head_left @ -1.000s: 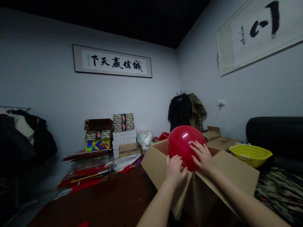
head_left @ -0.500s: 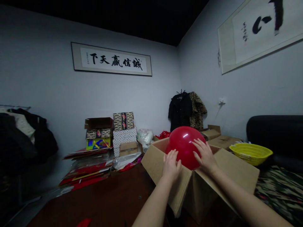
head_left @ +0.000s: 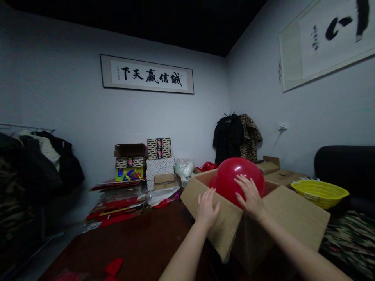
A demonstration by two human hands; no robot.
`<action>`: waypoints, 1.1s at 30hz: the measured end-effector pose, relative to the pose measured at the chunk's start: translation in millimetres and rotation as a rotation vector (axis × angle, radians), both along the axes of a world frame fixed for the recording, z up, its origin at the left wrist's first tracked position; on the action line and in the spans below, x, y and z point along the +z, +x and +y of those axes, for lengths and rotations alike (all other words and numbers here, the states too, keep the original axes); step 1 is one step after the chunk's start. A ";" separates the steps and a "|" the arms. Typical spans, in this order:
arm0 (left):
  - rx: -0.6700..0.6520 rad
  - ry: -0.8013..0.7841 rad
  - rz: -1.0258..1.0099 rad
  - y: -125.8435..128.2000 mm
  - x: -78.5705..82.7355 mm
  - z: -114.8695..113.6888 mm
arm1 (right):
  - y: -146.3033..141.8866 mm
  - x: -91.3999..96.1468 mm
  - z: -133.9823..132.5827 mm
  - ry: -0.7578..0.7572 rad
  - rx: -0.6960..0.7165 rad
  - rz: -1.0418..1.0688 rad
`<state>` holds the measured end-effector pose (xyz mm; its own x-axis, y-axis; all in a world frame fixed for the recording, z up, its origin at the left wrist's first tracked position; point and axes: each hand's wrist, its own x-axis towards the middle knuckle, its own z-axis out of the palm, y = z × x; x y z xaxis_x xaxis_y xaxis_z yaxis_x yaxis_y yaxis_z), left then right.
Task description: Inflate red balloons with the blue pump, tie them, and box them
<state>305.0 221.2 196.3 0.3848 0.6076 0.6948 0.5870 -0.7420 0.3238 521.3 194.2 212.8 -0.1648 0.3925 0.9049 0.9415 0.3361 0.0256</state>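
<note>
the red balloon (head_left: 238,177) sits in the open top of the cardboard box (head_left: 231,222), rising above its rim; the right hand (head_left: 249,195) lies flat and open on the balloon's near side; the left hand (head_left: 207,207), fingers spread, rests on the box's near flap; a yellow basket (head_left: 320,192) stands to the right.

Yellow basket (head_left: 319,192) right; stacked boxes (head_left: 158,164), hanging coats (head_left: 236,137) behind.
</note>
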 end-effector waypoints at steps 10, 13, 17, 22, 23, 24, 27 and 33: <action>0.070 -0.023 0.068 -85.6 -25.4 -42.1 | -102.1 -39.6 -31.0 -0.124 0.240 -0.133; 0.113 -0.046 0.100 -125.6 -49.1 -64.5 | -140.1 -66.2 -42.0 -0.183 0.341 -0.167; 0.217 -0.103 0.126 -179.6 -84.4 -93.0 | -194.3 -105.2 -54.8 -0.248 0.457 -0.203; 0.370 -0.156 0.103 -241.1 -123.0 -127.1 | -254.7 -143.1 -69.3 -0.359 0.590 -0.204; 0.400 -0.169 0.098 -252.3 -130.4 -133.7 | -265.3 -148.4 -71.9 -0.381 0.612 -0.199; 0.430 -0.183 0.093 -263.2 -137.7 -140.0 | -275.5 -153.0 -74.3 -0.400 0.631 -0.198; 0.511 -0.217 0.081 -293.5 -159.4 -156.1 | -303.8 -163.6 -80.5 -0.450 0.674 -0.195; 0.650 -0.257 0.058 -340.3 -189.7 -177.7 | -345.2 -183.5 -88.0 -0.582 0.713 -0.179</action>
